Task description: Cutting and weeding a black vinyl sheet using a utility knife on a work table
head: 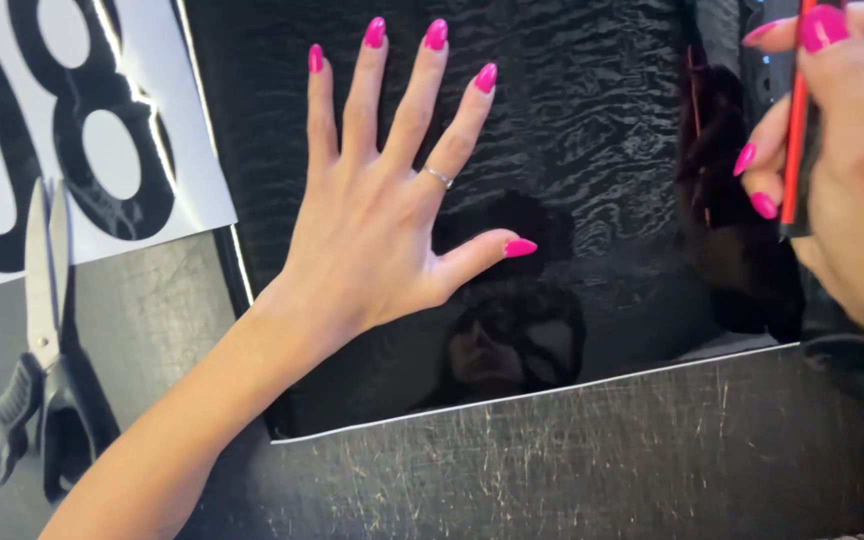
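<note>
On the scratched dark worktop (602,460), glossy black sheet (592,150) pinned flat under left hand (382,220), fingers (417,100) splayed wide open. At sheet's right edge, right hand (852,160) closed around upright red-and-black tool (800,120), long axis running away from viewer, nearer that edge.

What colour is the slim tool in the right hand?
Red with a black edge: the slim tool gripped in the right hand, seen best in the head view, its only view.

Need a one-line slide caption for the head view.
Left hand pressed flat on glossy black sheet, right hand holding a red-and-black tool, scissors lying at left.
</note>
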